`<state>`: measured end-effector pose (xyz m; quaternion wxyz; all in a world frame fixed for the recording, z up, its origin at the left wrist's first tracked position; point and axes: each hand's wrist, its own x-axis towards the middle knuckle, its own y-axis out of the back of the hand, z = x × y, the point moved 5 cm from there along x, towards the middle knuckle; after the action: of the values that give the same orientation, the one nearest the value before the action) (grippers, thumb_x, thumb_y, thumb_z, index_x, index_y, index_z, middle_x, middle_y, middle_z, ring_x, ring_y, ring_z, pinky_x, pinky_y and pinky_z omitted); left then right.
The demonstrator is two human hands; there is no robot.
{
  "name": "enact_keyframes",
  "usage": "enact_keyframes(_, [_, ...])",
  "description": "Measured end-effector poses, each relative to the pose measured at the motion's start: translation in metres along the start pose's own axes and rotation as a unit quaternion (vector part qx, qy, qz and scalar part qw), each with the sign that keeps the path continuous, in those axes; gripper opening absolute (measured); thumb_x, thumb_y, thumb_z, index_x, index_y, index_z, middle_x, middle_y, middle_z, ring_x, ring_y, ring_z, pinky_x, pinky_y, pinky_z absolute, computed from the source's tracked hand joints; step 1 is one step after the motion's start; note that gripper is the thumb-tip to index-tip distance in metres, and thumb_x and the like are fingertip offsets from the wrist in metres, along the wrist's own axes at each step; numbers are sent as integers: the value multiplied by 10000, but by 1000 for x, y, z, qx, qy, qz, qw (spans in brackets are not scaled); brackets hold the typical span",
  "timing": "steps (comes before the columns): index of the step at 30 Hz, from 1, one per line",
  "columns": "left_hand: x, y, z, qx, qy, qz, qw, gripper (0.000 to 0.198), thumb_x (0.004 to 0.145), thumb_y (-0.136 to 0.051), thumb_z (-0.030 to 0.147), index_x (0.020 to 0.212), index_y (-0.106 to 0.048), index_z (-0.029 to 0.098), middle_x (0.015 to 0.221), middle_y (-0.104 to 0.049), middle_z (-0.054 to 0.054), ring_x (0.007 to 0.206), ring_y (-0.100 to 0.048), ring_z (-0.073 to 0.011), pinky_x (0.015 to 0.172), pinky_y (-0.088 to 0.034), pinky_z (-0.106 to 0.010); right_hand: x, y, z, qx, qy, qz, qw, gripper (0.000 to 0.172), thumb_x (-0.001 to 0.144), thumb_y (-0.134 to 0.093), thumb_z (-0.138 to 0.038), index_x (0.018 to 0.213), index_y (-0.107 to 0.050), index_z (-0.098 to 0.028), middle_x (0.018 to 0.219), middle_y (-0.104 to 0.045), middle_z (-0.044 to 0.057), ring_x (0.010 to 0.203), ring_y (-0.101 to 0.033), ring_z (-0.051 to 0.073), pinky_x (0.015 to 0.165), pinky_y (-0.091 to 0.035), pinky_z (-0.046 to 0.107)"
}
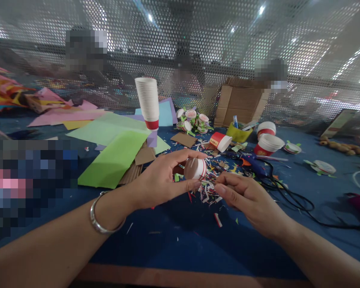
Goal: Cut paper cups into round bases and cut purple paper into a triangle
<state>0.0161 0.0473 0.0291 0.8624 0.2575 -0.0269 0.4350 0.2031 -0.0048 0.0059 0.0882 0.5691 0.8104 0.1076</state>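
My left hand (pixel 165 176) is closed around a short piece of a paper cup (pixel 195 169), white with thin red lines near its rim. The thumb presses below it and the fingers curve over the top. Just to the right, my right hand (pixel 243 198) is pinched, thumb against bent fingers. Whatever sits between those fingertips, if anything, is too small to make out. Beneath both hands lie paper scraps (pixel 208 194) in white, red and green. A red and white paper cup (pixel 220 141) lies on its side beyond them.
A tall stack of paper cups (pixel 147 102) stands behind green paper sheets (pixel 115 160). Small turtle-like cup pieces (pixel 192 120) are piled farther back. Right of the scraps are a blue glue gun (pixel 255 166) with a black cable, a yellow-green holder (pixel 239 134) and more cups (pixel 268 145).
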Motion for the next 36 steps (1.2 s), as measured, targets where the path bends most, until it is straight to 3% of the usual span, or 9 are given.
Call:
enact_keyframes(3, [0, 0, 1, 4, -3, 4, 1000, 516, 878, -746, 351, 1355, -609, 213, 1087, -724, -93, 959, -697, -214, 745, -589, -302, 0, 1, 0, -3, -2, -2, 1000, 390, 986, -574, -556, 827, -578, -200, 665, -372, -59, 560, -259, 94, 485, -204, 262])
enact_keyframes(8, [-1, 1, 7, 25, -53, 23, 998, 492, 900, -719, 285, 1371, -587, 223, 1322, -672, -110, 1139, -683, -225, 963, -581, -354, -1, 3, -3, -23, 2, -11, 1000, 394, 993, -566, -549, 808, -569, -201, 665, -387, -59, 572, -287, 94, 513, -230, 266])
enact_keyframes(13, [-6, 3, 26, 228, -160, 60, 959, 455, 909, -670, 185, 1356, -589, 222, 1455, -620, -91, 1377, -549, -240, 1165, -453, -419, 0, 5, -7, -67, 16, 2, 998, 400, 993, -557, -550, 795, -577, -203, 711, -466, -29, 637, -380, 114, 570, -305, 272])
enact_keyframes(20, [-14, -3, 38, 359, -196, 118, 905, 371, 963, -597, 162, 1332, -594, 204, 1431, -634, -121, 1320, -597, -237, 1124, -484, -418, 1, 7, -8, -130, 36, 15, 991, 395, 1003, -527, -556, 828, -598, -209, 741, -531, -8, 679, -453, 140, 624, -371, 284])
enact_keyframes(27, [-22, -11, 42, 457, -211, 106, 858, 423, 962, -561, 119, 1379, -568, 191, 1404, -632, -149, 1259, -610, -289, 1125, -455, -493, 0, 5, -7, -154, 24, 23, 987, 383, 1005, -521, -554, 846, -597, -214, 736, -541, -12, 678, -468, 143, 622, -376, 285])
enact_keyframes(31, [-19, -9, 39, 435, -191, 108, 873, 385, 957, -581, 154, 1338, -601, 205, 1371, -655, -128, 1253, -607, -294, 1129, -446, -503, 0, 2, -8, -188, 30, 30, 981, 389, 1005, -516, -542, 814, -585, -211, 713, -547, -10, 659, -476, 142, 602, -370, 280])
enact_keyframes(33, [-13, -5, 33, 380, -156, 107, 905, 351, 931, -635, 187, 1281, -628, 205, 1329, -678, -112, 1238, -615, -284, 1101, -477, -474, 0, 1, -8, -188, 33, 33, 981, 386, 1008, -516, -529, 796, -574, -212, 703, -537, -14, 654, -479, 139, 599, -371, 274])
enact_keyframes(36, [-3, 2, 15, 216, -48, 85, 971, 366, 855, -749, 268, 1203, -652, 208, 1224, -708, -94, 1125, -663, -258, 938, -575, -393, 2, 1, -6, -183, 31, 38, 982, 383, 1010, -522, -512, 782, -580, -210, 697, -524, -22, 645, -467, 129, 598, -361, 268])
